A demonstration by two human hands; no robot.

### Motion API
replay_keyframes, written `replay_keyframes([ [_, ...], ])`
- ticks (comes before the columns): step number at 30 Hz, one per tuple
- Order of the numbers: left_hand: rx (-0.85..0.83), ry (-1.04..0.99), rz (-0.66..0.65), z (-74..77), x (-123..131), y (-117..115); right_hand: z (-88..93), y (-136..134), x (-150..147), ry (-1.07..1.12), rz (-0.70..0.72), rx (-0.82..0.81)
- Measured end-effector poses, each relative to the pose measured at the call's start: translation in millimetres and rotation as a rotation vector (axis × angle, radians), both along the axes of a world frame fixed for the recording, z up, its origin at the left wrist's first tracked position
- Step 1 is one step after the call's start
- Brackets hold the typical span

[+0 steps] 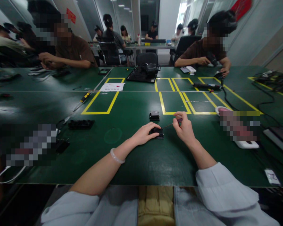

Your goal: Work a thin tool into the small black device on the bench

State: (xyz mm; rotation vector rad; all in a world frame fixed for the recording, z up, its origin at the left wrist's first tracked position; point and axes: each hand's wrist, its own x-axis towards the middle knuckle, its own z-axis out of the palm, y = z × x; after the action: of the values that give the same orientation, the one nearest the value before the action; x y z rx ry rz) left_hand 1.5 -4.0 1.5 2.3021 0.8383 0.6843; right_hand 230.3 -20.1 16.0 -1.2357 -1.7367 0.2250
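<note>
My left hand (145, 133) rests on the green table (136, 160) with its fingers curled over a small black part (158, 133), pinning it in place. My right hand (184, 127) is closed on a thin screwdriver (170, 125) whose shaft slants down and left, its tip at the black part. A second small black part (154, 115) lies on the table just beyond, untouched. A pale bangle circles my left wrist.
A black tray (81, 124) lies to the left, with more black pieces at the left edge. A screwdriver (85, 97) lies by yellow floor-tape rectangles (101, 97). Cables and a white device (246, 143) sit to the right. Other people work across the table.
</note>
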Motion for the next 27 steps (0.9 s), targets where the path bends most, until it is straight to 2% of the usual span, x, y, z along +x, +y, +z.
replay_keyframes([
  [11, 0.001, -0.005, -0.008, 0.6, 0.5, 0.2, 4.3, -2.0, -0.6, -0.011, 0.013, 0.026],
  [19, -0.001, 0.006, -0.001, 1.6, 1.2, -0.4, -2.1, 1.6, 1.3, 0.012, -0.003, 0.001],
  [27, 0.002, -0.001, -0.006, 2.0, -0.2, -0.5, 3.7, -1.7, -0.6, 0.004, 0.004, -0.001],
])
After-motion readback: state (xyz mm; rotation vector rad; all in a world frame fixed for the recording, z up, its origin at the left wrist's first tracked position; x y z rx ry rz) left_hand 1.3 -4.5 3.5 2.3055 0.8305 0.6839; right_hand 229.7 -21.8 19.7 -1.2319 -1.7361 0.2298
